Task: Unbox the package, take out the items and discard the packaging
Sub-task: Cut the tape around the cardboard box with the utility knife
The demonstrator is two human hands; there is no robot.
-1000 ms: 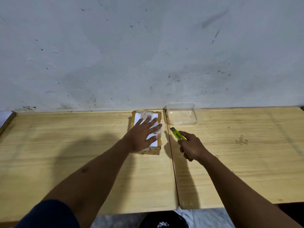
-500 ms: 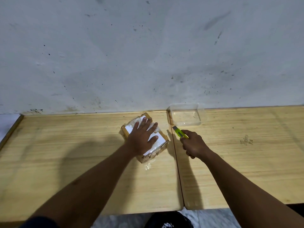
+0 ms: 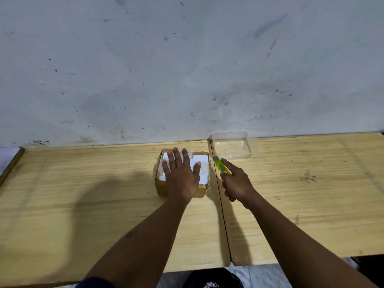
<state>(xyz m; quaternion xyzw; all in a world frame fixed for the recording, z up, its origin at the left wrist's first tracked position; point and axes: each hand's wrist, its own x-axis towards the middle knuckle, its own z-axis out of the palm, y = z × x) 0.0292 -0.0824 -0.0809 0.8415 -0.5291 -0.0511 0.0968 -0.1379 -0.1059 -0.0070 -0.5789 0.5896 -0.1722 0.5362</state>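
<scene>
**Inspector:** Stained grey wall (image 3: 187,69) is noted behind a two-part wooden surface (image 3: 83,204). Location of the package is requested.

**Assessor:** The cardboard package (image 3: 182,173), white-labelled and wrapped in clear tape, is found on the surface just left of the seam between the boards. It is pinned flat by the left hand (image 3: 180,177), whose fingers (image 3: 176,156) are spread apart and pressed on the label.

**Inspector:** And the change within the last second?

**Assessor:** The package has been rotated under the palm: half a second ago it lay skewed; now its edges are squared to the wall, with the right side presented to the blade.

**Inspector:** Tool status?

**Assessor:** A yellow-green utility knife (image 3: 221,166) is clamped in the right hand (image 3: 236,181), whose fingers are closed round the handle; the tip is held just beside the package's far right corner. Whether contact is made cannot be told.

**Inspector:** Assessment?

**Assessor:** The tape is judged uncut; cutting appears imminent. An empty clear plastic container (image 3: 232,146) is noted near the wall.
</scene>
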